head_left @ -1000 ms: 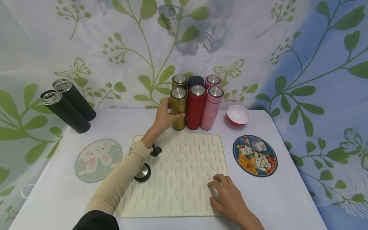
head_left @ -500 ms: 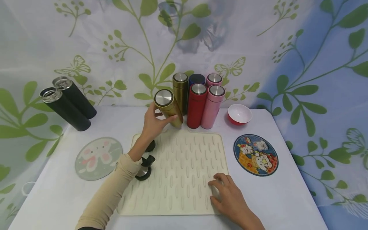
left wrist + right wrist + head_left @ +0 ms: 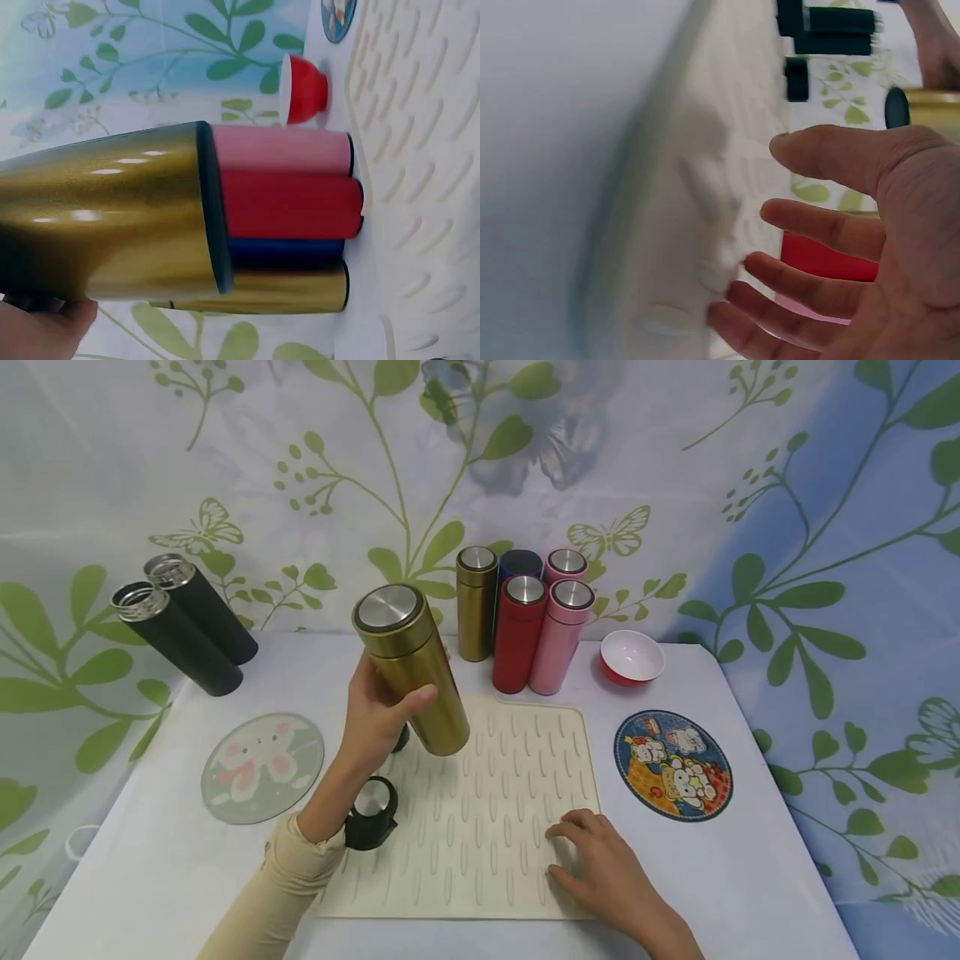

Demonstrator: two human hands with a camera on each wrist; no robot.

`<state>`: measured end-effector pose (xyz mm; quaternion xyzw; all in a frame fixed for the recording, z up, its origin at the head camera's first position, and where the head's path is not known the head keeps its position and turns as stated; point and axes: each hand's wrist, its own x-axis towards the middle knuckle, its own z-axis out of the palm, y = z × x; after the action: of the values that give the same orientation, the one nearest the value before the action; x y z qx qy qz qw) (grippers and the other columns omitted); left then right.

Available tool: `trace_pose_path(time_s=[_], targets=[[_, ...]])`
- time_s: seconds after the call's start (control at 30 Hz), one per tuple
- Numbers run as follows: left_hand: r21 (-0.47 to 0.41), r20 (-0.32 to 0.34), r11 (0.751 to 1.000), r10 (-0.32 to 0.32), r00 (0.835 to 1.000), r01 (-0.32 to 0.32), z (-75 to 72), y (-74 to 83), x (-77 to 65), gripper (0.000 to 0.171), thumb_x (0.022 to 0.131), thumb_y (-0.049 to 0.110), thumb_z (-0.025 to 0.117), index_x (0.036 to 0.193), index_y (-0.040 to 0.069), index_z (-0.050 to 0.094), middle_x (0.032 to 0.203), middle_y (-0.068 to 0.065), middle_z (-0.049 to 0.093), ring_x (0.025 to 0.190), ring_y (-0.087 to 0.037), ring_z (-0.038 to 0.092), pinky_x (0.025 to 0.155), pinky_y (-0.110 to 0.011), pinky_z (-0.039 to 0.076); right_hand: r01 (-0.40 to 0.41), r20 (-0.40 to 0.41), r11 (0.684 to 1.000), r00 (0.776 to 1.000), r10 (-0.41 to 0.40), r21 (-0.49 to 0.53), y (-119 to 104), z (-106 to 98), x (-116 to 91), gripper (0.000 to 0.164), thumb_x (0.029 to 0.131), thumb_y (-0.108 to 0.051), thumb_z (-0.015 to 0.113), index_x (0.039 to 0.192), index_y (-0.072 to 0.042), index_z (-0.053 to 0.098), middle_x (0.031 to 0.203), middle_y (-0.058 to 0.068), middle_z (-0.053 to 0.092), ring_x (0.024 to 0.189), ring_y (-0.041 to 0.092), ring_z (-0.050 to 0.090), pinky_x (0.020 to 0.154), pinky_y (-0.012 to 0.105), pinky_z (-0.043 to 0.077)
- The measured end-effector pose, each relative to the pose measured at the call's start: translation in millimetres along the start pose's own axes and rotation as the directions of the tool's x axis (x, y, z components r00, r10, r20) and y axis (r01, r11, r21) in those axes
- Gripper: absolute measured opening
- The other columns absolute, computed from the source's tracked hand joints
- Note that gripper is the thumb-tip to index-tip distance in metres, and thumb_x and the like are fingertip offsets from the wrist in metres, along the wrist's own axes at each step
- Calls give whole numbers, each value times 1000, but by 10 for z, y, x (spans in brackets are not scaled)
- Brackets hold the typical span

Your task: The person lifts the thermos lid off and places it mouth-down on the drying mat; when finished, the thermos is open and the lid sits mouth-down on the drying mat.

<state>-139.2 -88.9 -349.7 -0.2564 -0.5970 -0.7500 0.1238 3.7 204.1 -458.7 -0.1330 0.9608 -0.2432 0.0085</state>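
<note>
My left hand (image 3: 372, 718) grips a gold thermos bottle (image 3: 422, 672) with a steel-topped lid, held tilted in the air over the back left of a cream ribbed mat (image 3: 480, 835). In the left wrist view the gold thermos (image 3: 120, 217) fills the near left, its dark base facing the standing bottles. My right hand (image 3: 611, 872) is by the mat's right edge, fingers loosely bent and holding nothing. The right wrist view shows the right hand's spread fingers (image 3: 817, 281) with nothing between them. Two black lids, one (image 3: 371, 814) plainly visible, lie beside my left wrist.
Behind the mat stand another gold thermos (image 3: 477, 610), a red one (image 3: 517, 639), a blue one (image 3: 521, 562) and two pink ones (image 3: 558, 643). A red-and-white bowl (image 3: 632, 657) is right of them. Two lidless black bottles (image 3: 183, 643) stand back left. Round coasters (image 3: 262, 768) flank the mat.
My left hand has lifted the gold thermos out of the front row and brought it left and nearer, tilting it. The right hand has stayed about where it was.
</note>
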Motion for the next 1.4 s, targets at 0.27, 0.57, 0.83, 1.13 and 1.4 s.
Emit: trace_pose_path(time_s=[0.27, 0.57, 0.83, 1.13, 1.4], targets=[[353, 121, 935, -23, 992, -22, 6, 219, -455, 80, 68, 5, 91, 138, 15, 55, 127, -3, 62, 110, -24, 59, 91, -34, 47, -4, 57, 900, 998, -24, 437, -149, -316, 74, 35, 88, -33, 79, 119, -23, 68, 111, -7, 66, 100, 19, 64, 75, 34, 56], [612, 266, 783, -73, 961, -110, 103, 294, -867, 86, 66, 24, 96, 142, 22, 55, 128, 6, 61, 112, -15, 57, 91, -37, 48, 86, 11, 653, 990, -143, 752, -583, -685, 126, 45, 94, -6, 66, 136, -20, 57, 108, 4, 70, 89, 22, 69, 63, 37, 58], [791, 330, 553, -22, 944, -263, 253, 194, -1195, 90, 62, 34, 96, 142, 25, 56, 120, 3, 61, 106, -18, 59, 86, -43, 48, 90, -94, 797, 995, -42, 597, -800, -701, 204, 48, 88, -23, 76, 133, -24, 58, 92, -3, 68, 71, 13, 65, 51, 30, 53], [841, 385, 392, 55, 921, -374, 339, 131, -1434, 94, 53, 33, 97, 138, 25, 60, 116, -2, 61, 100, -23, 58, 85, -44, 44, -240, 228, 849, 963, 145, 471, -902, -622, 249, 45, 91, -57, 65, 101, -13, 64, 72, 0, 62, 52, 19, 61, 47, 31, 50], [860, 374, 347, 67, 925, -373, 298, 142, -1463, 91, 49, 31, 97, 134, 27, 63, 114, 1, 64, 100, -23, 58, 84, -44, 43, -125, 112, 736, 991, 67, 665, -842, -408, 220, 27, 90, -35, 76, 107, -17, 68, 90, 4, 66, 71, 18, 65, 58, 33, 57]])
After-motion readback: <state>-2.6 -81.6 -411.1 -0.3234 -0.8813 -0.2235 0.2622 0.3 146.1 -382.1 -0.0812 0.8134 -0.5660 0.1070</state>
